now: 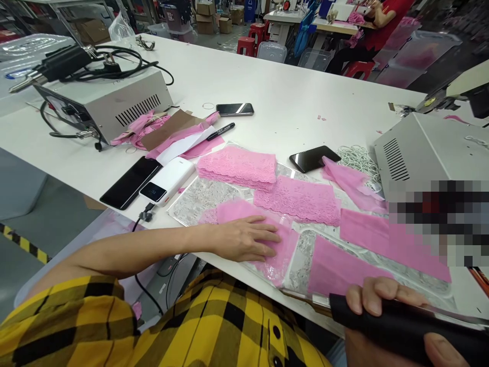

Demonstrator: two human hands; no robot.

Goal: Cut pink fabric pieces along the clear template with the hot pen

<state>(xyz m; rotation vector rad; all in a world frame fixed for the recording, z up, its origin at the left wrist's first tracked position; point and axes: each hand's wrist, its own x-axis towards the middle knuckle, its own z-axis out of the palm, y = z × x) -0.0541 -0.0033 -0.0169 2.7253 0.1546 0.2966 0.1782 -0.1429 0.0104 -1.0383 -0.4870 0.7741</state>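
Observation:
My left hand (248, 238) lies flat, fingers spread, on a folded pink cloth (235, 209) that sits partly under clear plastic film. In my right hand (372, 298), at the lower right, is a thick black cylindrical handle (405, 326). A metal piece shows near its left end; the rest of the tool is cut off by the frame. Beyond my left hand rest a stack of pink lace pieces (237, 165) and another lace piece (298, 200). Flat plain pink pieces (344, 267) lie close to the black handle, over clear trays with speckled grey contents.
A grey vented box (126, 97) with a black corded tool (64, 63) stands left; another grey box (428, 153) stands right. Phones (130, 183), a white power bank (171, 178), a marker (220, 131) and white elastic cord (359, 162) lie around. A seated person works behind.

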